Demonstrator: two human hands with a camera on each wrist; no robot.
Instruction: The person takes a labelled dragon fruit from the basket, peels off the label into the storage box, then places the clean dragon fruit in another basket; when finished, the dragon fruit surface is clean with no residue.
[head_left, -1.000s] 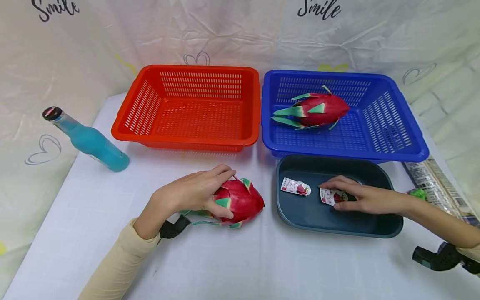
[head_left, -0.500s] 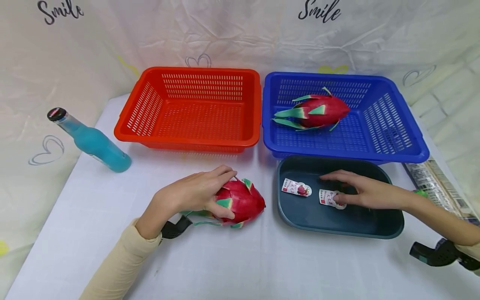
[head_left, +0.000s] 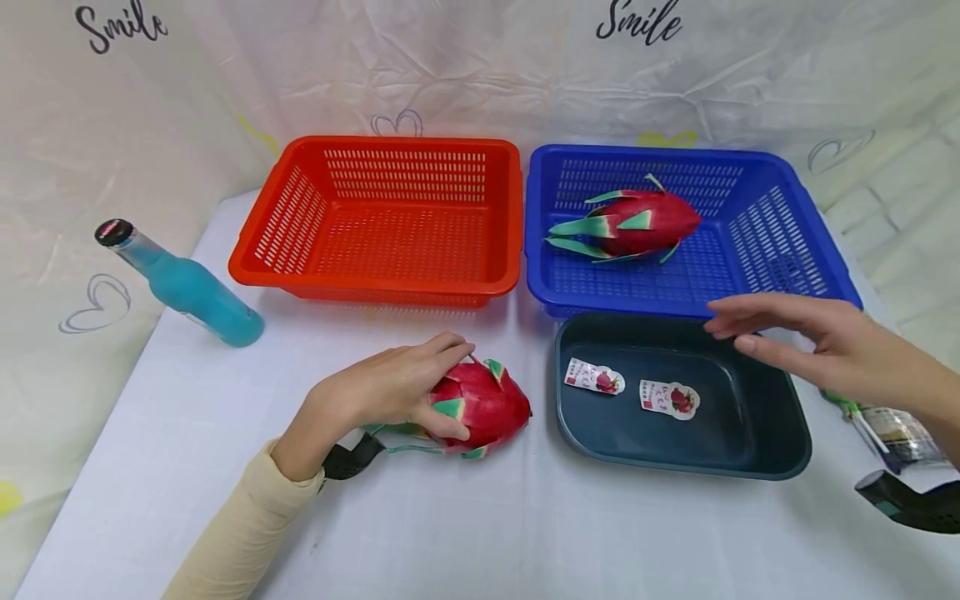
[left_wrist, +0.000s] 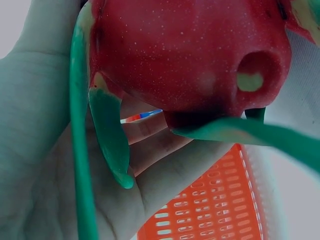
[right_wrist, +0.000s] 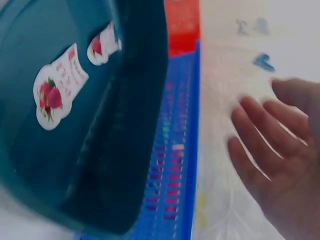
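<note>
My left hand (head_left: 397, 387) grips a red dragon fruit (head_left: 491, 408) with green-tipped scales on the white table, thumb on the near side and fingers over the far side. In the left wrist view the dragon fruit (left_wrist: 190, 55) lies against the palm, its green leaves hanging past the fingers. My right hand (head_left: 817, 342) is raised over the right end of a dark teal tub (head_left: 675, 454), fingers spread and holding nothing. Two white labels with a dragon fruit picture lie in the tub, a left label (head_left: 594, 377) and a right label (head_left: 670, 399).
A red basket (head_left: 375, 292) stands at the back left. Beside it, a blue basket (head_left: 675, 304) holds another dragon fruit (head_left: 652, 221). A bottle of blue liquid (head_left: 202, 296) stands at the left. A plastic packet (head_left: 903, 433) lies right of the tub, partly behind my right arm.
My right hand has left the right label, rising and moving right out of the tub; that label now lies fully visible. My left hand and its dragon fruit have stayed put.
</note>
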